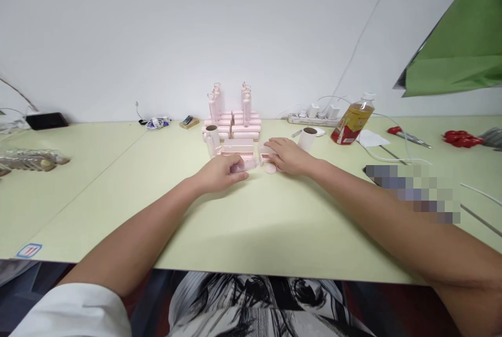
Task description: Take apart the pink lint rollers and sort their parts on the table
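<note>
My left hand [223, 172] is closed around a small clear, pinkish tube [247, 165], held almost level just above the table. Behind it lies an open pale pink case [238, 146], partly covered by my fingers. My right hand [290, 156] has its fingers stretched out and apart over a smaller pink box-like piece [266, 158]; whether it grips that piece is hard to see. A round pink disc [270, 169] lies on the table just below the right fingertips. Cardboard-topped pale rolls stand on both sides, one at the left [212, 141] and one at the right [308, 139].
Stacked pink cases [246, 132] with upright pink tubes [246, 107] stand by the wall. At the right are a drink bottle [353, 120], a power strip [314, 117], red-handled pliers [408, 136] and cables. Wrapped items [31, 159] and a phone [46, 120] lie left.
</note>
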### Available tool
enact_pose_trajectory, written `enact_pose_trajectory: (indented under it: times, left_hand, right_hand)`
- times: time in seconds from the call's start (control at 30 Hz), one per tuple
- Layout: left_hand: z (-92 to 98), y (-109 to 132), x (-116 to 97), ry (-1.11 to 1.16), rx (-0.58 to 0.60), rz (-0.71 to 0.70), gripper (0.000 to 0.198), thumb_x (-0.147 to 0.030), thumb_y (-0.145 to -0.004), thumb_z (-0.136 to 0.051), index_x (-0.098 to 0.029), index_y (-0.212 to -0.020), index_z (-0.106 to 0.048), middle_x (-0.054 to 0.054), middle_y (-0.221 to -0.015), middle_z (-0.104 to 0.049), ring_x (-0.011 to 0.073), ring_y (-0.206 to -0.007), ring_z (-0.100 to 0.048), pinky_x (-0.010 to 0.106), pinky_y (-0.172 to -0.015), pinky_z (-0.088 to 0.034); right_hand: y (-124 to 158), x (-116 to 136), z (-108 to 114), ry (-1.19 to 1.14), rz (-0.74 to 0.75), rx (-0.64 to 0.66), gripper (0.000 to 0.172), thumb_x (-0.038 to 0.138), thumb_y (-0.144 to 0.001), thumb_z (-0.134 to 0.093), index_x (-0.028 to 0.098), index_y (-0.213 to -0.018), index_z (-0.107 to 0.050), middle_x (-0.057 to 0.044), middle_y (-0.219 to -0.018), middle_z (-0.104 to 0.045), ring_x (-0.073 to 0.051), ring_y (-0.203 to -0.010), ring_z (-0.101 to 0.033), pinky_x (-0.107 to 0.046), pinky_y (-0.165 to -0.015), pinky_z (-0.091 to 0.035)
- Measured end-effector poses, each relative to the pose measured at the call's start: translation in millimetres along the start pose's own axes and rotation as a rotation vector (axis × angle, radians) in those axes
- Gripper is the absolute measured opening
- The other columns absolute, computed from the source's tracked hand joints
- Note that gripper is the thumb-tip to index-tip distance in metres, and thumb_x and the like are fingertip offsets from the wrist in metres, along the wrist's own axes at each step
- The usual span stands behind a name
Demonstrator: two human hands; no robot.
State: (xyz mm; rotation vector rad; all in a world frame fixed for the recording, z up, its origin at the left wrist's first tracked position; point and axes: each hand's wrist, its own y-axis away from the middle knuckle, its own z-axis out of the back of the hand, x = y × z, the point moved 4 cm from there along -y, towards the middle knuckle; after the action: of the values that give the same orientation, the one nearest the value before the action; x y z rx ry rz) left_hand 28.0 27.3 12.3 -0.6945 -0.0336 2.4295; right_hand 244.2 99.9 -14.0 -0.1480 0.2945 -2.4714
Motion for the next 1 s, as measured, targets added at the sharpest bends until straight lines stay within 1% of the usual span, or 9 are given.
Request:
enact_pose_trajectory:
  times: [0.2, 0.33, 0.4, 0.47, 0.57, 0.63, 0.73, 0.87, 1.0]
  left_hand:
    - [-0.9, -0.8, 0.3, 0.006, 0.007, 0.003, 0.031, -0.046, -0.085, -0.053, -0.02, -0.073, -0.043, -0.002, -0.069, -0.05, 0.0129, -0.06, -0.043, 0.027, -0.056, -0.032]
    - [0.3, -0.7, 0.8, 0.016, -0.011, 0.004, 0.03, -0.045, -0.085, -0.054, -0.02, -0.072, -0.044, -0.002, -0.069, -0.05, 0.0131, -0.061, -0.043, 0.027, -0.056, -0.031]
    - [-0.5, -0.7, 0.0, 0.025, -0.004, 0.009, 0.03, -0.045, -0.084, -0.054, -0.019, -0.072, -0.044, -0.002, -0.068, -0.05, 0.0129, -0.06, -0.043, 0.027, -0.055, -0.031]
    - [-3.3, -0.4, -2.8, 0.042, 0.011, 0.006, 0.03, -0.045, -0.084, -0.055, -0.019, -0.072, -0.045, -0.002, -0.067, -0.05, 0.0126, -0.059, -0.043, 0.026, -0.054, -0.03]
    - [-11.5, 1.6, -12.4, 0.101, 0.042, -0.038, 0.028, -0.044, -0.083, -0.056, -0.019, -0.073, -0.049, -0.002, -0.067, -0.05, 0.0123, -0.06, -0.044, 0.026, -0.055, -0.03]
    - [-18.7, 3.6, -20.6, 0.155, 0.072, -0.078, 0.023, -0.04, -0.083, -0.056, -0.018, -0.078, -0.053, -0.002, -0.068, -0.052, 0.0125, -0.062, -0.047, 0.025, -0.056, -0.032]
    - [-25.5, 4.3, -27.1, 0.135, 0.028, -0.051, 0.018, -0.037, -0.082, -0.056, -0.019, -0.083, -0.055, -0.002, -0.071, -0.056, 0.0135, -0.064, -0.05, 0.025, -0.057, -0.033]
    - [-29.2, 0.3, -22.6, 0.01, -0.076, 0.106, 0.027, -0.037, -0.082, -0.054, -0.019, -0.064, -0.045, -0.001, -0.059, -0.051, 0.0136, -0.055, -0.045, 0.027, -0.052, -0.027]
    - [-36.6, -1.0, -20.5, 0.101, -0.033, 0.159, 0.031, -0.04, -0.082, -0.053, -0.019, -0.061, -0.047, -0.001, -0.057, -0.055, 0.0138, -0.053, -0.048, 0.026, -0.049, -0.028]
  right_hand:
    - [20.6, 2.0, 0.6, 0.007, -0.004, 0.019, 0.058, 0.045, -0.092, -0.044, 0.014, -0.141, -0.044, -0.019, -0.151, -0.037, -0.037, -0.137, -0.033, -0.053, -0.109, -0.029]
    - [33.0, 10.8, 16.1, -0.067, -0.002, -0.149, 0.051, 0.038, -0.092, -0.045, 0.014, -0.137, -0.047, -0.019, -0.149, -0.04, -0.036, -0.137, -0.033, -0.054, -0.108, -0.03]
    - [40.7, 22.0, 28.7, -0.186, -0.045, -0.272, 0.045, 0.034, -0.091, -0.046, 0.014, -0.131, -0.051, -0.019, -0.135, -0.053, -0.033, -0.126, -0.045, -0.05, -0.102, -0.037]
    - [47.9, 38.0, 35.7, -0.385, -0.125, -0.309, 0.043, 0.037, -0.09, -0.049, 0.016, -0.128, -0.053, -0.015, -0.114, -0.064, -0.028, -0.103, -0.058, -0.042, -0.087, -0.046]
    - [53.9, 70.3, 28.4, -0.783, -0.175, -0.127, 0.049, 0.043, -0.085, -0.06, 0.02, -0.128, -0.051, -0.005, -0.089, -0.066, -0.016, -0.067, -0.057, -0.029, -0.062, -0.045]
    - [56.4, 86.0, 23.7, -0.974, -0.192, -0.103, 0.036, 0.041, -0.081, -0.063, 0.019, -0.109, -0.06, -0.001, -0.076, -0.062, -0.013, -0.061, -0.052, -0.026, -0.056, -0.041]
    - [59.6, 89.2, 23.0, -1.109, -0.274, -0.221, 0.021, 0.038, -0.079, -0.063, 0.018, -0.083, -0.061, 0.003, -0.062, -0.054, -0.011, -0.054, -0.046, -0.024, -0.052, -0.037]
    - [64.2, 79.0, 26.4, -1.255, -0.318, -0.327, 0.024, 0.04, -0.077, -0.065, 0.019, -0.085, -0.057, 0.007, -0.053, -0.048, -0.01, -0.047, -0.042, -0.024, -0.048, -0.035]
    - [64.5, 81.3, 20.2, -1.372, -0.257, -0.161, 0.033, 0.044, -0.078, -0.066, 0.017, -0.095, -0.06, 0.005, -0.051, -0.053, -0.012, -0.047, -0.048, -0.026, -0.048, -0.04]
